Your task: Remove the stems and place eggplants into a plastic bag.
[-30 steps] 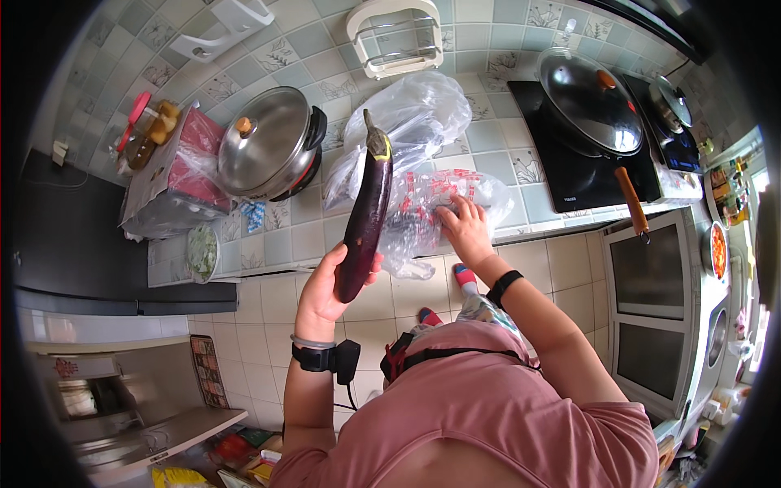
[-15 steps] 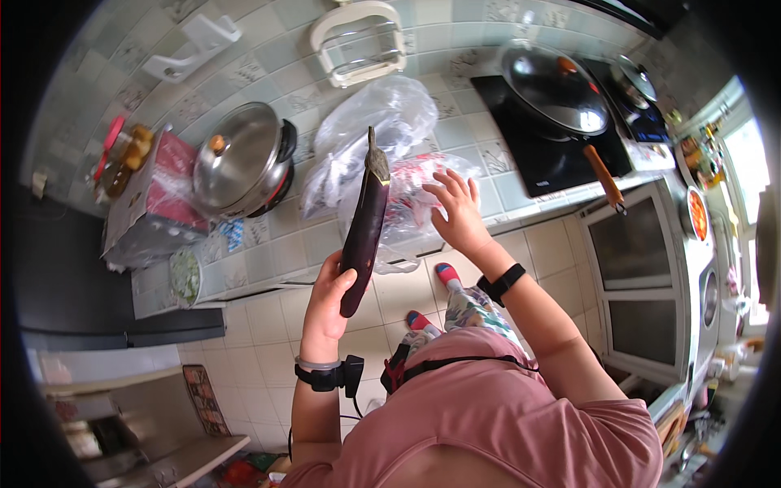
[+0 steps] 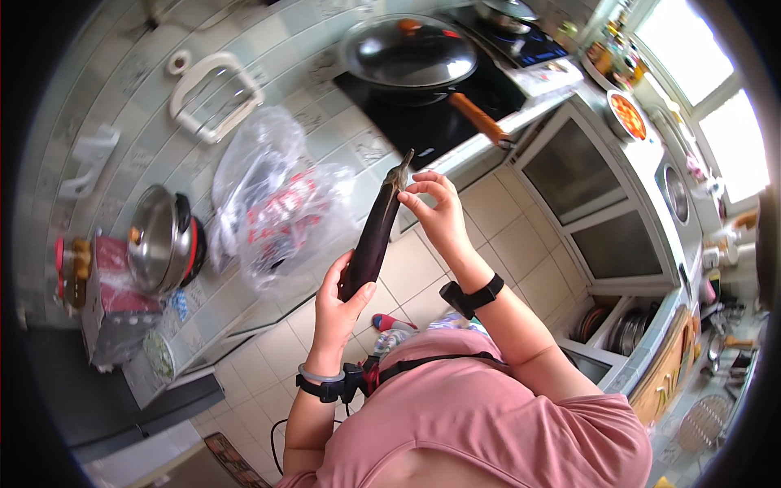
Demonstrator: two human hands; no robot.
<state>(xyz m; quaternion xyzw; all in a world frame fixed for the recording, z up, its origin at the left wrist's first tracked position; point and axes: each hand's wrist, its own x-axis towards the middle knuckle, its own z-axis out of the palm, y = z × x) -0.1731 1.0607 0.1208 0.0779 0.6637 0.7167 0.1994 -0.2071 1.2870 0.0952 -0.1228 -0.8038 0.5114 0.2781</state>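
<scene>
Dark purple eggplant [image 3: 377, 232], tilted, its lower end gripped in the left hand [image 3: 336, 307]; right hand [image 3: 437, 213] narrowed beside its stem, contact unclear; plastic bags [image 3: 281, 213] on the worktop [image 3: 338, 137].

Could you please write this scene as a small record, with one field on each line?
Left hand: grips the eggplant near its lower end
Right hand: at the stem end; contact unclear
Eggplant: dark purple, tilted, stem up
Counter: plastic bags, one with red print; steel pot
Cooktop: lidded pan with wooden handle
</scene>
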